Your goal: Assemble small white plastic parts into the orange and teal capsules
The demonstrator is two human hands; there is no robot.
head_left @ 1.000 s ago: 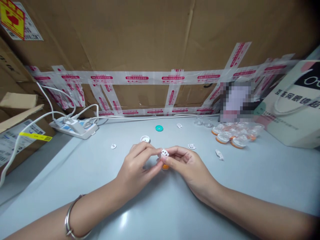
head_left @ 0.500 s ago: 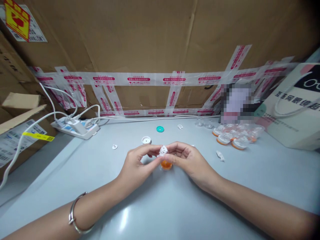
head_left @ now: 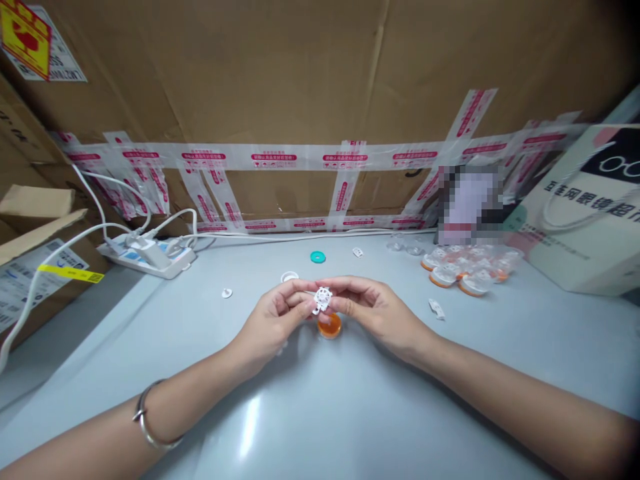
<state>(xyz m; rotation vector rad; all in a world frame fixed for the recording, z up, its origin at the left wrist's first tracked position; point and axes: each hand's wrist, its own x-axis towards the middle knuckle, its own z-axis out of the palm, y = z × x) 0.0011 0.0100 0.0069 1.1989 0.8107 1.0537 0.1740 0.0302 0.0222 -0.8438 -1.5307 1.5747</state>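
A small white openwork plastic part [head_left: 323, 299] is pinched between both hands near the middle of the view. My left hand [head_left: 277, 317] grips its left side with thumb and fingers. On its right side, my right hand [head_left: 375, 310] holds it the same way. Just below the fingertips, an orange round piece [head_left: 330, 326] in a clear rim rests on the table. Behind my left fingers a white ring [head_left: 289, 275] is partly hidden. Farther back lies a teal disc [head_left: 318, 257].
Several clear-domed pieces with orange bases [head_left: 443, 275] cluster at the right. Small white parts [head_left: 437, 309] [head_left: 357, 252] [head_left: 227, 293] lie scattered on the grey table [head_left: 375, 413]. A power strip [head_left: 150, 257] sits at left, before a large carton [head_left: 280, 73]. A paper bag [head_left: 575, 227] stands right.
The white part has turned to show its round face more squarely. My hands have shifted slightly, revealing more of the orange piece and covering more of the white ring. The whole view has moved a little.
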